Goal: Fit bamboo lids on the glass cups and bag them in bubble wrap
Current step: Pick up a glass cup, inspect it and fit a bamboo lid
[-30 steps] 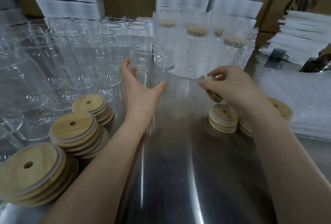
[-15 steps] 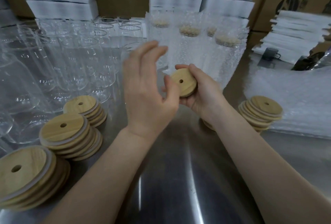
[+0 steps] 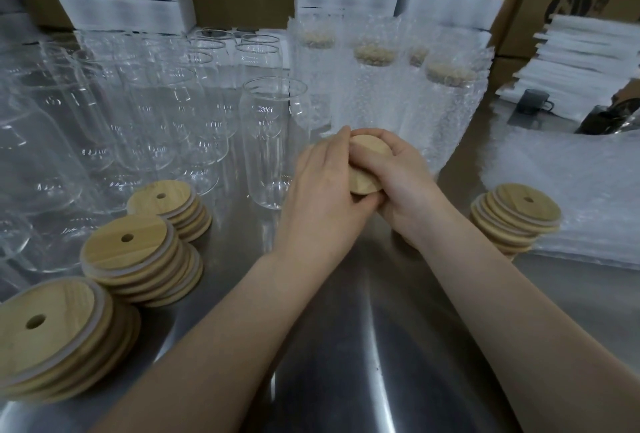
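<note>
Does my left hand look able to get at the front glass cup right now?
Probably yes: the front glass cup stands just beside the left hand with nothing between, though that hand must first let go of the bamboo lid it grips with the right hand.

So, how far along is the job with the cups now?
Done: a few wrapped cups stand at the back, lids inside. In hand: the left hand and right hand hold one lid together, not yet on a cup. Left: many bare cups on the left, lid stacks on both sides, and the bubble wrap pile on the right.
</note>
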`<state>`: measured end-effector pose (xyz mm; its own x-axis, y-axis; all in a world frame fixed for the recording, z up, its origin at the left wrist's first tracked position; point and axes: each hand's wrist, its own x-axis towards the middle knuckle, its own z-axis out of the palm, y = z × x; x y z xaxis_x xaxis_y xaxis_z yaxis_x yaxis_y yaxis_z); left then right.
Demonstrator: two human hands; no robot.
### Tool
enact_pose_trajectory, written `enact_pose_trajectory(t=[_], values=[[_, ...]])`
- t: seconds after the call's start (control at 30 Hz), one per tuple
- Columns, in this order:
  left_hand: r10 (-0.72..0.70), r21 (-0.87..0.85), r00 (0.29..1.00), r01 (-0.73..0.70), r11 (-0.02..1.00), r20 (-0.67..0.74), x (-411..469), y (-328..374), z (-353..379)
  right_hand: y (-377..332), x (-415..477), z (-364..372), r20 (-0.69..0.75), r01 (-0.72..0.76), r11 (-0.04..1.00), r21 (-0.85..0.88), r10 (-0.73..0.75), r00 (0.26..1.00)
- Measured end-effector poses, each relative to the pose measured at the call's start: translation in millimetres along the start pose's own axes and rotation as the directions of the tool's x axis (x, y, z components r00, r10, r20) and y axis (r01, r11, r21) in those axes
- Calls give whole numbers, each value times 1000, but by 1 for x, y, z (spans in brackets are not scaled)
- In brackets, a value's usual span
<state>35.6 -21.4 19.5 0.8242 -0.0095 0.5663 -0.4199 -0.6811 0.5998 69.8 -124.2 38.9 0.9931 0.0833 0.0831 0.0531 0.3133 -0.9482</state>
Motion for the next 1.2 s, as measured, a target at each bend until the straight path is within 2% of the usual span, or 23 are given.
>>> enact_pose_trajectory(t=[0.33,0.6,0.8,1.0,1.1,1.2], values=[[-46,-110,997,38,993,-69,1,-9,4,-6,0,-7,225,-84,996,-34,90,970],[-151,-314,983,112,943,-103,3,-8,1,-15,2,-11,406,-228,942,247,113,907],[-75,-322,989,30,946,-129,1,-5,1,-14,3,-10,335,-167,962,217,87,938],[15,-274,992,-49,960,-122,-1,-8,4,-4,2,-5,136,-40,991,128,22,990],[20,-262,996,-43,964,-91,-2,-7,4,-4,1,-4,59,17,997,82,-22,998],[1,-288,998,-18,957,-60,-1,-6,2,-5,-1,-2,49,30,998,56,-33,998]])
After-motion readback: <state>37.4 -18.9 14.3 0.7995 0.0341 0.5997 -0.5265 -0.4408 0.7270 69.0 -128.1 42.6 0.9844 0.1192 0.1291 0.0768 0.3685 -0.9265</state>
